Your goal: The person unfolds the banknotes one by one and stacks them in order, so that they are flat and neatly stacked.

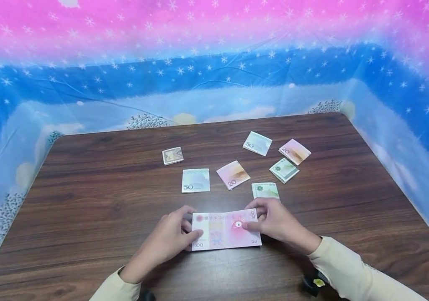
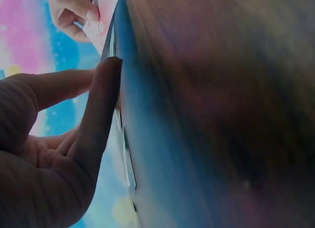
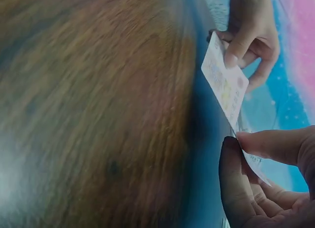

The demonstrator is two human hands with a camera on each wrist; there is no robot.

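My left hand [image 1: 172,232] and right hand [image 1: 277,221] pinch opposite ends of a pink 100 note [image 1: 222,234] over the near part of the brown table [image 1: 105,179], a green note [image 1: 265,190] just past my right fingers, a folded 50 note [image 1: 196,181] farther out.

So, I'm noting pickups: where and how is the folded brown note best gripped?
Probably pinch the folded brown note at its left edge, coming low from the left: it lies on the table, and the other notes sit farther right. The left hand suits, once it lets go of the pink 100 note.
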